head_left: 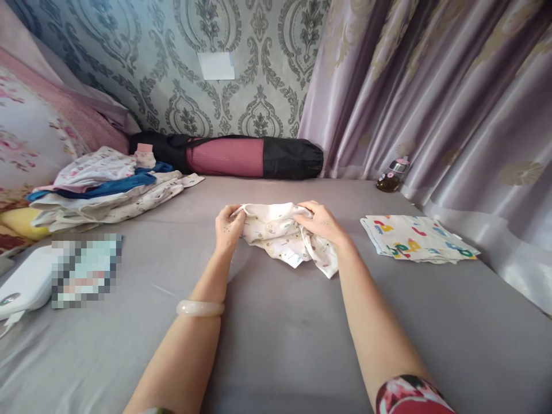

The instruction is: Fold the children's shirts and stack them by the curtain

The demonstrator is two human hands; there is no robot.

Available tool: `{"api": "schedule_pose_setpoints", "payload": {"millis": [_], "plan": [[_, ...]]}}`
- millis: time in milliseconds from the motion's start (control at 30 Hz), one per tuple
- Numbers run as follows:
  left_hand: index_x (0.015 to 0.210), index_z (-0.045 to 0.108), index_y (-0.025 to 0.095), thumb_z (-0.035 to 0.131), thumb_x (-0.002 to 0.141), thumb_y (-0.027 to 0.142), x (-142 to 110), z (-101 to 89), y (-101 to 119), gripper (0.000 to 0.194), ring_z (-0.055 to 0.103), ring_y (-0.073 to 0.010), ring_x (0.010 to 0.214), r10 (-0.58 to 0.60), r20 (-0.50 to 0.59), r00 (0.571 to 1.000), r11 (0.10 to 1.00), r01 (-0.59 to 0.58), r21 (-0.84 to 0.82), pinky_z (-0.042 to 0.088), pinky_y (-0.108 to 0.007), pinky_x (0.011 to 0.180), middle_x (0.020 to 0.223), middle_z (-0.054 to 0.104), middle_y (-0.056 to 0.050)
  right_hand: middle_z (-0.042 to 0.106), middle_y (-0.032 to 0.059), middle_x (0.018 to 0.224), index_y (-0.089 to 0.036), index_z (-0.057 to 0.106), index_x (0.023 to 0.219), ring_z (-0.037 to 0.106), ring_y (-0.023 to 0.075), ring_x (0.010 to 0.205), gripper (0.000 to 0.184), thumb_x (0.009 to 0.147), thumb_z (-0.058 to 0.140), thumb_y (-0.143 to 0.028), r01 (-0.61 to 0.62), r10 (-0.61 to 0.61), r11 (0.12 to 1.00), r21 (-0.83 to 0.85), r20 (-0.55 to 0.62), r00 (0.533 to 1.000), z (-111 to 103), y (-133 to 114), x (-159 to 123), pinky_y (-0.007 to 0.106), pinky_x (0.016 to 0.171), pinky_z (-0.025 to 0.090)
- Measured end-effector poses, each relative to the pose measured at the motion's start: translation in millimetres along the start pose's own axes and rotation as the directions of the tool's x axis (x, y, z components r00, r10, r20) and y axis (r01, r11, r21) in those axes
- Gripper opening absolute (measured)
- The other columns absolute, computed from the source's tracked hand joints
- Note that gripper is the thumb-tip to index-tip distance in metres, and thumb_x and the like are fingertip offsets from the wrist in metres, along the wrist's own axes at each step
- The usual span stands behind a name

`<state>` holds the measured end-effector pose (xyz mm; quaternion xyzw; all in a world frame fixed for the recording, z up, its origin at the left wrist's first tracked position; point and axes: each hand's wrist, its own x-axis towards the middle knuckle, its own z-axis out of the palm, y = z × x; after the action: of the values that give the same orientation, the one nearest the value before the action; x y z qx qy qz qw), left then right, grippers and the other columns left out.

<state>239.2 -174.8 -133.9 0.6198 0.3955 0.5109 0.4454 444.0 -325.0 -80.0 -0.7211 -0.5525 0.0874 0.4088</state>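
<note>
Between my hands, just over the grey bed sheet (276, 339), hangs a small white garment (276, 233) with a fine print and a white tag at its lower edge. It is bunched, and I cannot tell which kind of clothing it is. My left hand (228, 225) pinches its upper left edge between thumb and fingers. At the upper right edge, my right hand (321, 223) grips the cloth with fingers on top. A loose flap of the garment droops below the right hand. A pale bangle (200, 309) circles my left wrist.
A folded cloth with colourful prints (420, 238) lies at right. Piled clothes (103, 184) lie at left, with a white device (37, 282) and a blurred item (88, 270) nearer. Behind are a long black-and-pink bag (228, 156) and a bottle (392, 174) by the curtain (371, 86).
</note>
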Motion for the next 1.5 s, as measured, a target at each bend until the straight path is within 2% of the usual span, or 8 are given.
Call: {"api": "schedule_pose_setpoints", "payload": {"millis": [333, 600, 800, 967, 1133, 1200, 1300, 1500], "plan": [[0.080, 0.069, 0.015, 0.071, 0.067, 0.046, 2, -5.4, 4, 0.033, 0.058, -0.0149, 0.067, -0.018, 0.000, 1.000, 0.996, 0.018, -0.088, 0.046, -0.023, 0.060, 0.071, 0.065, -0.001, 0.068, 0.0034, 0.081, -0.018, 0.069, 0.078, 0.061, 0.0183, 0.078, 0.026, 0.085, 0.055, -0.039, 0.047, -0.049, 0.999, -0.027, -0.072, 0.996, 1, -5, 2, 0.029, 0.075, 0.044], [0.083, 0.074, 0.015, 0.068, 0.074, 0.049, 2, -42.0, 53, 0.035, 0.058, -0.0154, 0.067, 0.194, 0.068, 0.979, 0.979, -0.198, 0.051, 0.044, -0.024, 0.059, 0.073, 0.067, -0.004, 0.074, 0.0050, 0.086, -0.016, 0.072, 0.087, 0.064, 0.0186, 0.079, 0.030, 0.077, 0.066, -0.043, 0.048, -0.037, 0.975, 0.217, -0.054, 0.998, -27, -25, -5, 0.030, 0.076, 0.048], [0.083, 0.075, 0.018, 0.063, 0.078, 0.044, -1, -78.1, 125, 0.029, 0.059, -0.0178, 0.074, 0.436, 0.244, 0.866, 0.858, -0.482, 0.178, 0.047, -0.027, 0.067, 0.079, 0.067, -0.005, 0.074, 0.0045, 0.086, -0.016, 0.075, 0.090, 0.065, 0.0174, 0.078, 0.038, 0.073, 0.074, -0.050, 0.087, -0.076, 0.955, 0.284, -0.049, 0.996, -69, -58, -16, 0.030, 0.074, 0.049], [0.088, 0.075, 0.019, 0.061, 0.080, 0.044, -3, -108.3, 178, 0.029, 0.058, -0.0161, 0.067, 0.463, 0.449, 0.765, 0.772, -0.596, 0.219, 0.045, -0.026, 0.061, 0.076, 0.068, -0.004, 0.074, 0.0043, 0.082, -0.018, 0.076, 0.089, 0.065, 0.0159, 0.072, 0.039, 0.069, 0.080, -0.051, 0.120, -0.119, 0.942, 0.314, -0.023, 0.993, -107, -91, -19, 0.030, 0.069, 0.052], [0.074, 0.073, 0.021, 0.067, 0.074, 0.041, 7, -112.4, 194, 0.022, 0.055, -0.0158, 0.061, 0.461, 0.421, 0.781, 0.725, -0.605, 0.329, 0.045, -0.026, 0.060, 0.060, 0.060, 0.000, 0.070, 0.0032, 0.070, -0.016, 0.075, 0.077, 0.062, 0.0158, 0.064, 0.031, 0.068, 0.082, -0.045, 0.140, -0.142, 0.974, 0.180, -0.001, 0.990, -115, -109, -8, 0.029, 0.062, 0.049], [0.072, 0.072, 0.021, 0.068, 0.074, 0.038, 9, -106.7, 194, 0.018, 0.057, -0.0180, 0.068, 0.513, 0.343, 0.787, 0.714, -0.613, 0.338, 0.047, -0.029, 0.068, 0.064, 0.060, -0.001, 0.070, 0.0030, 0.074, -0.017, 0.076, 0.080, 0.062, 0.0167, 0.069, 0.026, 0.074, 0.077, -0.042, 0.216, -0.209, 0.972, 0.088, -0.089, 0.974, -112, -111, -4, 0.030, 0.066, 0.049], [0.078, 0.071, 0.022, 0.064, 0.080, 0.035, 9, -93.1, 195, 0.014, 0.058, -0.0222, 0.089, 0.657, 0.077, 0.750, 0.698, -0.643, 0.314, 0.046, -0.037, 0.089, 0.080, 0.061, -0.004, 0.069, 0.0041, 0.091, -0.020, 0.075, 0.088, 0.063, 0.0182, 0.084, 0.018, 0.084, 0.068, -0.037, 0.318, -0.333, 0.943, -0.100, -0.354, 0.874, -104, -115, -2, 0.034, 0.079, 0.049], [0.081, 0.070, 0.020, 0.066, 0.079, 0.036, 17, -68.2, 188, 0.016, 0.050, -0.0267, 0.109, 0.672, -0.017, 0.741, 0.706, -0.633, 0.318, 0.032, -0.051, 0.107, 0.095, 0.058, -0.006, 0.063, 0.0058, 0.106, -0.024, 0.074, 0.086, 0.057, 0.0235, 0.106, 0.015, 0.090, 0.061, -0.032, 0.306, -0.430, 0.895, -0.324, -0.449, 0.784, -87, -116, 3, 0.042, 0.096, 0.045]]}}
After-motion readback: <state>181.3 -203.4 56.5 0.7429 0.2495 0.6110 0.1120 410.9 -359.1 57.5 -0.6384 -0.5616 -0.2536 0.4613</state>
